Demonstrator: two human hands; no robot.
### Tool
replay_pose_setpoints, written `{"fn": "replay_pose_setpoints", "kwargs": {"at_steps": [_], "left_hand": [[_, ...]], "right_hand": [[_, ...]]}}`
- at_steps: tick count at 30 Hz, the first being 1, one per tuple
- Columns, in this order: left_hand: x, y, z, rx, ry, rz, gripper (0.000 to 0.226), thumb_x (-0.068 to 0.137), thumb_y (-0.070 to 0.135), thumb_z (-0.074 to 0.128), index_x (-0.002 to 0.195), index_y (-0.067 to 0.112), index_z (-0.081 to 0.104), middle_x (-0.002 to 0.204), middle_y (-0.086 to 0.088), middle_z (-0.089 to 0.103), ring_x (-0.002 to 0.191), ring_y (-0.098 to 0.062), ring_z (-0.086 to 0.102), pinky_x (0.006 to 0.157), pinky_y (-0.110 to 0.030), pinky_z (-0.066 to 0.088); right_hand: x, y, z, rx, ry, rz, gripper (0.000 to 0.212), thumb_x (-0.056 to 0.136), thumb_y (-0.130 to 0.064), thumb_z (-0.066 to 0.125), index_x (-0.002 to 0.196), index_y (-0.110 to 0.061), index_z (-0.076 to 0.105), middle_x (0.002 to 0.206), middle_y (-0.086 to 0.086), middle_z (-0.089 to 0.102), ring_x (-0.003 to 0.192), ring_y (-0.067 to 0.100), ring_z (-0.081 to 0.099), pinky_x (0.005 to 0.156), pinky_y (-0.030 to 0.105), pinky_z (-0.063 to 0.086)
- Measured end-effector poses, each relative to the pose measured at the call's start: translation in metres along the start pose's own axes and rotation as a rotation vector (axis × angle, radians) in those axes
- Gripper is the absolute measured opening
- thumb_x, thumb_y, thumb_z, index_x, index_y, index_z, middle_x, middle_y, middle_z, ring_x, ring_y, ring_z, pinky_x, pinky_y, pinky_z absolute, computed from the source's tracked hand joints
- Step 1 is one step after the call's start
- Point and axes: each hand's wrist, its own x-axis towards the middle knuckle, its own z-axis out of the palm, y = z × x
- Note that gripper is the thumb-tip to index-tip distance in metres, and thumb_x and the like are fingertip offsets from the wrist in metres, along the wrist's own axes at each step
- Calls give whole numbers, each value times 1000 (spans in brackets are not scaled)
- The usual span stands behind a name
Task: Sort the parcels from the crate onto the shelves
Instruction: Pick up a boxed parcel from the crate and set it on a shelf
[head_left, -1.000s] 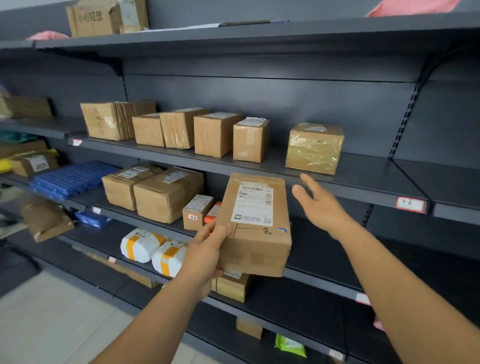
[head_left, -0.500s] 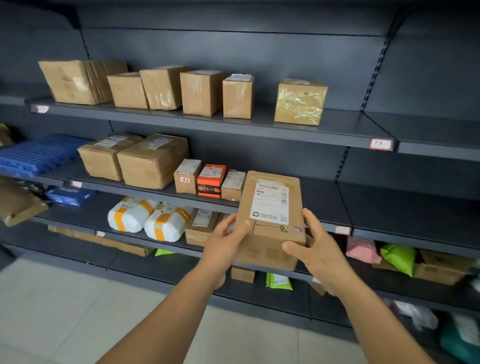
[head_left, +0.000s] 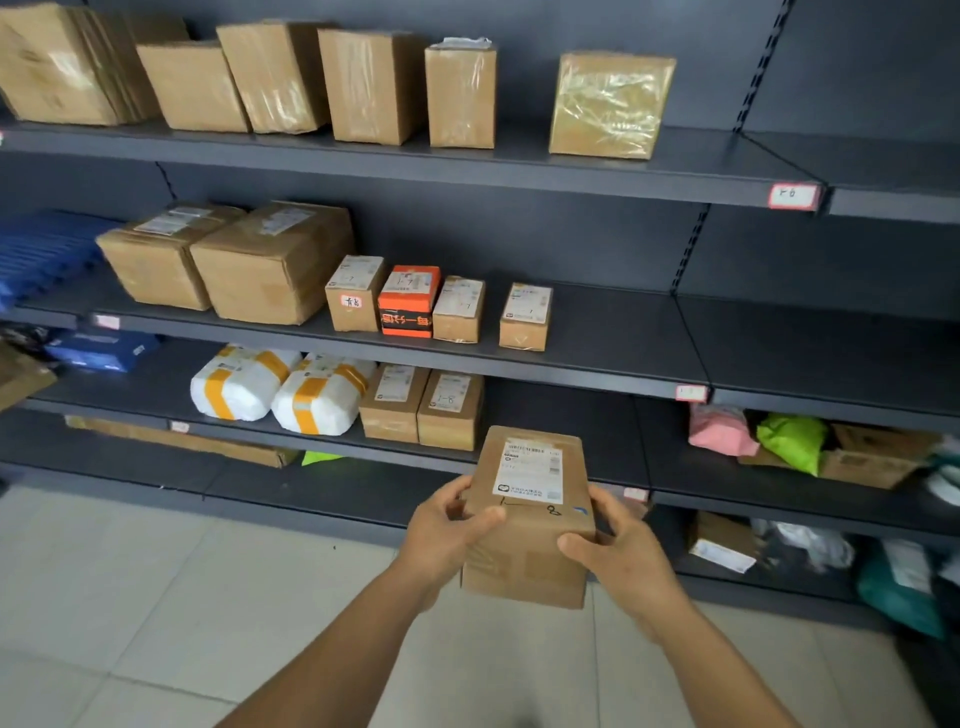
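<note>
Two hands hold one brown cardboard parcel (head_left: 527, 519) in front of the dark shelves (head_left: 597, 358), low, level with the lowest shelf edges: the left hand (head_left: 447, 535) grips its left side with curled fingers (head_left: 480, 519), and the right hand (head_left: 623, 551) grips its right side likewise. Its long axis runs away from the person, tilted up toward the shelves. A white shipping label with handwritten "1-8" below it faces up.

The right hand (head_left: 618, 551), free a second ago, now grips the parcel (head_left: 530, 519) beside the left hand (head_left: 447, 535), lowered before the lower shelves (head_left: 597, 467).
</note>
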Motion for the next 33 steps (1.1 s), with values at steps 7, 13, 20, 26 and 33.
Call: {"fn": "replay_pose_setpoints", "kwargs": {"at_steps": [7,13,20,26,33], "left_hand": [[89,-29,22,157,20,-75,46,84,26,71,127,32,57,112,10,66,101,-14,64,92,-39,55],[189,-57,41,197,21,-114,38,88,26,66,123,38,56,109,14,67,102,-13,64,93,-41,54],[297,-85,56,301,72,-122,36,89,24,65,120,34,51,106,10,65,98,-19,65,89,-32,53],[368,-106,67,638,130,-24,45,92,21,59,136,18,48,125,-1,60,109,-22,59,90,-29,50],[419,-121,67,1126,55,150,46,92,9,54,137,13,42,145,-4,34,123,-26,47,100,-37,47]], "right_hand": [[92,40,8,-77,-7,68,63,81,-13,67,135,-36,46,115,-10,65,100,11,63,87,32,53],[197,78,10,-126,-57,121,70,85,-18,66,144,-36,34,121,-6,62,105,15,60,86,32,53],[308,112,18,-243,-48,63,71,88,-22,65,148,-34,29,133,-4,55,116,19,57,94,41,52],[372,134,37,-400,-10,-37,60,94,-20,57,148,-24,31,153,-1,35,129,21,47,97,31,45],[415,133,49,-550,-94,-29,70,99,-21,50,154,-22,7,162,-5,-3,139,19,36,102,24,37]]}}
